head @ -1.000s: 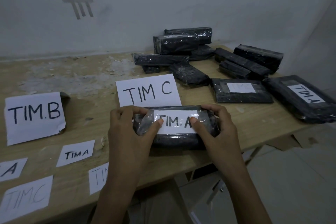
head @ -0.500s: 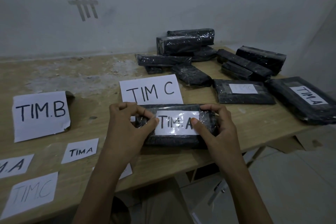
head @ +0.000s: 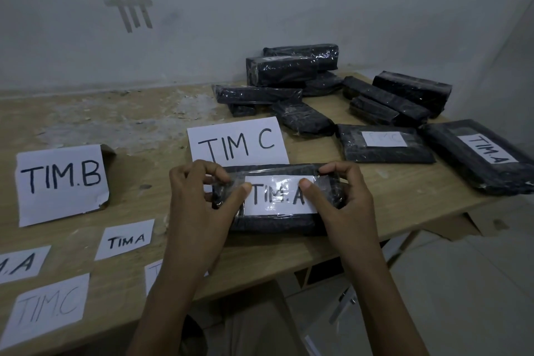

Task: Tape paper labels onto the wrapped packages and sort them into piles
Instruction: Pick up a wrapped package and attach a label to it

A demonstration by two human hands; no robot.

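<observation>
In the head view, a flat rectangular package wrapped in glossy, crinkled black plastic film (head: 277, 222) lies at the centre of the frame, near the front edge of the rough, pale wooden worktop (head: 390, 196). A white paper label reading "TIM.A" (head: 278, 195) sits on its top face under clear tape. The left hand (head: 199, 199) and right hand (head: 344, 196) grip the package's two ends, fingers curled over the far edge and both thumbs pressed down on the label.

Just behind it lies a white sheet marked "TIM C" (head: 238, 141); a sheet marked "TIM.B" (head: 62, 182) lies at middle left. Small loose paper labels (head: 124, 240) lie at lower left. A heap of similar black wrapped packages (head: 289, 72) fills the upper right, and two labelled ones (head: 384, 143) lie at right.
</observation>
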